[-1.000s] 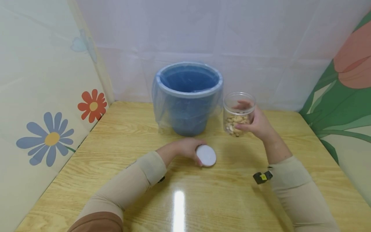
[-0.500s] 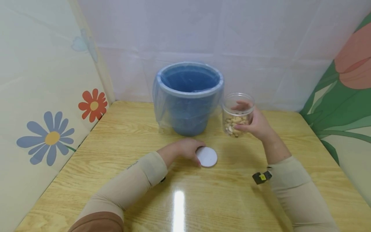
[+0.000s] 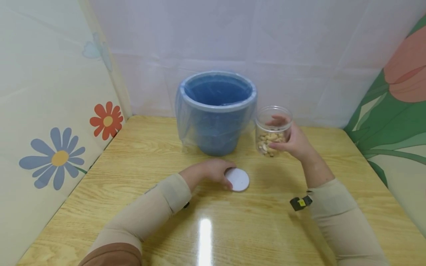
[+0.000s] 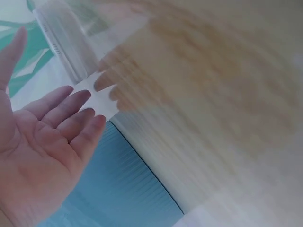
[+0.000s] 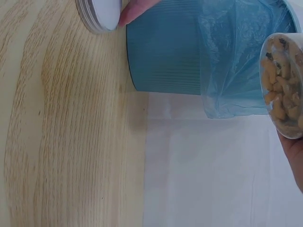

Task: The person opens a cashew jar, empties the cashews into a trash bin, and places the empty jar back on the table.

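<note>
Clear jar (image 3: 264, 127) of nuts (image 3: 266, 141), just right of blue bin (image 3: 216, 129), gripped by right hand (image 3: 297, 142), cropped in right-wrist view. Left hand (image 3: 217, 171) around white lid (image 3: 238, 180); pinched or loose, cannot tell. Faint marks (image 4: 46, 29), left-wrist view: illegible.

The lid (image 3: 239, 180) is plain white. The jar (image 3: 267, 126) is clear; the nuts (image 3: 266, 140) are tan. The bucket (image 5: 163, 52) is blue; its liner (image 5: 227, 56) is translucent blue. The worktop (image 3: 266, 229) shows yellow-tan wood grain. The cream panel (image 3: 43, 88) carries 1 red flower (image 3: 107, 121) and 1 grey-blue flower (image 3: 60, 159).
</note>
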Action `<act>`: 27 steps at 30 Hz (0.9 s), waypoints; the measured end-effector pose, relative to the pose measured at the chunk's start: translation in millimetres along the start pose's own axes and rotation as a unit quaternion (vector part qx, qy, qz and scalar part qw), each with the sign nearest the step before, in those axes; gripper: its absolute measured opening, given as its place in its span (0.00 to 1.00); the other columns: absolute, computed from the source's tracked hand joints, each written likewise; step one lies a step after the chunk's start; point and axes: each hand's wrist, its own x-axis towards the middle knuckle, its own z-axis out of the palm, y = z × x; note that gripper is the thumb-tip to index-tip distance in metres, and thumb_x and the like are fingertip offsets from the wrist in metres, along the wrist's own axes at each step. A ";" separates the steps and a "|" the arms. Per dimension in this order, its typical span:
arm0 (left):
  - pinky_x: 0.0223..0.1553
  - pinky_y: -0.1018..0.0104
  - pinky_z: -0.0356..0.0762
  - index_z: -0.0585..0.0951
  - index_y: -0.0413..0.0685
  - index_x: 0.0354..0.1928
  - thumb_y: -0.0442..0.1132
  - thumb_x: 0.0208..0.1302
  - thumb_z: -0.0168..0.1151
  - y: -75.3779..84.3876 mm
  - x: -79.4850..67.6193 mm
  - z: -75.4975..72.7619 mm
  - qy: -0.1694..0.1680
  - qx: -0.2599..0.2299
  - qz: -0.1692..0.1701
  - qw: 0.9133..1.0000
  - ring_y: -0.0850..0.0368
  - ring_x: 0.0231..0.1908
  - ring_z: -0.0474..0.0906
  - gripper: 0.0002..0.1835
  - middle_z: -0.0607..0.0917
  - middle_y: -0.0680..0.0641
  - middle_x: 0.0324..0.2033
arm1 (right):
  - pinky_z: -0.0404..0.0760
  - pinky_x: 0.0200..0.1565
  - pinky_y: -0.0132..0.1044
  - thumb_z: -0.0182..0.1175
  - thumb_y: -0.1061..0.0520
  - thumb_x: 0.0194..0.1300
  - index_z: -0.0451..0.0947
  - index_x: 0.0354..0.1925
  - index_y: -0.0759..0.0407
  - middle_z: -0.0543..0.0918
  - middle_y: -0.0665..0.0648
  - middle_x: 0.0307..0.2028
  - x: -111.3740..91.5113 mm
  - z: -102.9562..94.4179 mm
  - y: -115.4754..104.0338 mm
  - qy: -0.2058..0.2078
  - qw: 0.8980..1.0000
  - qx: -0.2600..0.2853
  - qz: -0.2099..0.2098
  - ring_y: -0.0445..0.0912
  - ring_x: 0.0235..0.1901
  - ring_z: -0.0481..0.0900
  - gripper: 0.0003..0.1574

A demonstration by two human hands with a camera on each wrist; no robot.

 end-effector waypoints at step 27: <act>0.48 0.69 0.74 0.71 0.50 0.59 0.48 0.60 0.61 19.8 -17.3 -41.1 0.115 -0.157 0.093 0.977 0.60 0.51 0.74 0.26 0.76 0.51 0.53 | 0.78 0.46 0.32 0.60 0.80 0.39 0.54 0.61 0.69 0.72 0.59 0.50 3.1 -0.2 0.6 0.008 1.000 -0.002 -0.008 0.46 0.46 0.74 0.49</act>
